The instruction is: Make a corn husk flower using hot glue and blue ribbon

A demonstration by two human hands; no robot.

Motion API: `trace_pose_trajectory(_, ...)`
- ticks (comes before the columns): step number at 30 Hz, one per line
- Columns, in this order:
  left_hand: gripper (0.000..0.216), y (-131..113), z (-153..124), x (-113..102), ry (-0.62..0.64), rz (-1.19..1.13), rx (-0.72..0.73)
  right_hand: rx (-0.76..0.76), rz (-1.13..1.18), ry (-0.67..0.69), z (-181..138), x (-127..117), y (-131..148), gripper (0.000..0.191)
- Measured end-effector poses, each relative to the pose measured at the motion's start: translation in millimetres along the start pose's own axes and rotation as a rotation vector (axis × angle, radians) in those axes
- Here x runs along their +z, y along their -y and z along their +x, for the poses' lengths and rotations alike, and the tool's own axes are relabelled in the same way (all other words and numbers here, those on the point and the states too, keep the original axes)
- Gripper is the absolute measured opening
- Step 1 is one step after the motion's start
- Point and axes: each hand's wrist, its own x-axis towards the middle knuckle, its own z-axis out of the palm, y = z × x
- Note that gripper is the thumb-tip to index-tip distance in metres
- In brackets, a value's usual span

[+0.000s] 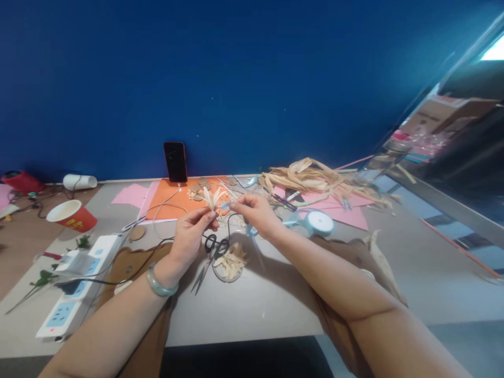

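Between thumb and fingers, my left hand pinches the base of a pale flower made of dried husk strips, its petals spread upward. My right hand is closed on a light blue ribbon close to the flower's right side; the fingertips partly hide it. Below the hands lie black-handled scissors, blades pointing toward me. A small round dish beside them holds cut husk pieces. To the right of my right hand is a roll of light blue ribbon.
A phone leans on the blue wall behind orange paper. Dried husks pile over pink sheets at the back right. At left stand a red paper cup and a white power strip with cables.
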Motion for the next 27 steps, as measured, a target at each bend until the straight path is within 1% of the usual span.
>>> trace_pose_trajectory(3,0.015,1.5,0.7,-1.2,-0.005,0.016,0.034,-0.008,-0.027,-0.019,-1.9,-0.2,-0.1,0.022)
trace_pose_trajectory(6,0.015,4.0,1.5,-2.1,-0.028,0.012,0.069,0.034,0.053,-0.022,-1.5,0.1,-1.0,0.023)
trace_pose_trajectory(9,0.017,6.0,2.1,-3.0,-0.05,0.006,0.094,0.187,0.228,0.051,-0.1,-0.7,-0.2,0.026)
trace_pose_trajectory(11,0.018,6.9,2.5,-3.8,-0.056,0.007,0.096,0.293,0.328,0.118,0.8,-1.9,1.3,0.021)
trace_pose_trajectory(12,0.018,7.1,2.6,-4.2,-0.059,0.008,0.096,0.325,0.363,0.138,1.1,-2.5,1.9,0.018)
trace_pose_trajectory(14,0.018,7.5,3.0,-5.0,-0.064,0.008,0.095,0.343,0.393,0.152,1.6,-3.6,2.6,0.015)
trace_pose_trajectory(18,0.019,7.3,3.2,-5.5,-0.062,0.014,0.093,0.285,0.349,0.153,0.1,-4.3,2.4,0.018)
trace_pose_trajectory(25,0.017,6.1,2.7,-4.2,-0.018,-0.004,0.096,0.079,0.146,0.139,-7.2,-3.1,2.0,0.027)
trace_pose_trajectory(27,0.016,5.6,2.5,-3.7,0.004,-0.014,0.085,0.0,0.066,0.11,-8.0,-2.2,-0.2,0.026)
